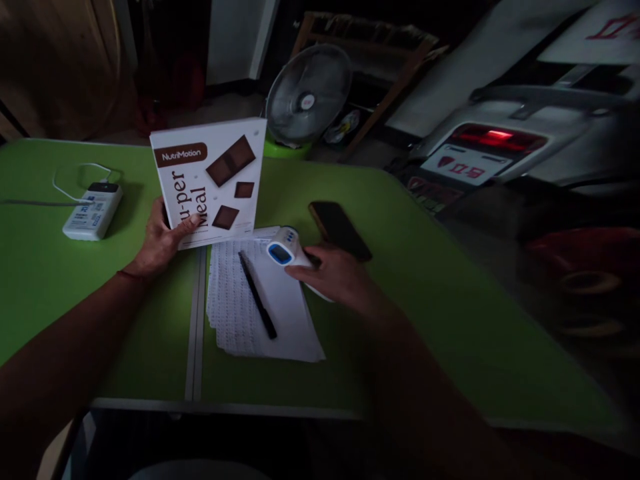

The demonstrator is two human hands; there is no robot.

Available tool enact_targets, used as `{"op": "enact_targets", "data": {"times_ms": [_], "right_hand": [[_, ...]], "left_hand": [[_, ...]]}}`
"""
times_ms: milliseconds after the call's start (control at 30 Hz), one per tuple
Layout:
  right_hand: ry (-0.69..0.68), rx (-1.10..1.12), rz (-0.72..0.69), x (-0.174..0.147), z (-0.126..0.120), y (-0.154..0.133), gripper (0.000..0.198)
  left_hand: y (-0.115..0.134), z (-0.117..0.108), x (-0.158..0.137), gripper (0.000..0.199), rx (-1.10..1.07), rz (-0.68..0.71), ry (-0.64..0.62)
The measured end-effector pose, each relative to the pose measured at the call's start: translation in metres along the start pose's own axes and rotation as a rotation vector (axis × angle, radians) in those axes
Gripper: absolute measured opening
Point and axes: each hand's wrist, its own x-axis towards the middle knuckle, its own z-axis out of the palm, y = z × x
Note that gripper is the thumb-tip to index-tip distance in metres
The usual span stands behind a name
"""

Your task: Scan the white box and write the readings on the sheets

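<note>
My left hand [163, 237] grips the lower left corner of a white NutriMotion box [195, 187], its thumb on the printed front with brown chocolate squares. The box is raised above the green table and leans slightly. In my right hand [337, 273] is a white infrared thermometer [290, 250] with a blue-rimmed display, its handle wrapped by the fingers. It is held over the upper right part of a stack of written paper sheets [295, 320]. A black pen [257, 295] lies slantwise on those sheets. Just beyond my right hand rests a dark phone [340, 229].
The green folding table [145, 333] has a metal seam down its middle. At left lies a white power bank [93, 212] with a cable [55, 180]. Behind the table stands a fan [307, 100]; to the right is a scooter [485, 150] with a lit red light.
</note>
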Motion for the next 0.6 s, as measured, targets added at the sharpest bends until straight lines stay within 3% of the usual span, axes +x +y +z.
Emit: {"op": "enact_targets", "data": {"times_ms": [167,267,367,467,600], "right_hand": [[-0.075,-0.293,0.029,0.001,0.000,-0.002,0.012],[0.081,-0.278,-0.071,-0.001,0.005,-0.004,0.023],[0.249,-0.087,-0.290,-0.011,0.020,-0.014,0.028],[0.183,0.075,-0.363,-0.026,0.037,-0.032,0.014],[0.023,0.020,-0.392,-0.035,0.048,-0.044,0.031]], "left_hand": [[-0.008,-0.002,0.002,0.066,0.015,0.022,-0.027],[-0.010,-0.002,0.002,0.068,0.031,0.043,-0.062],[-0.011,-0.003,0.002,0.069,0.051,0.088,-0.099],[-0.009,-0.004,0.002,0.063,0.091,0.126,-0.137],[-0.007,-0.004,0.002,0.054,0.177,0.183,-0.167]]}}
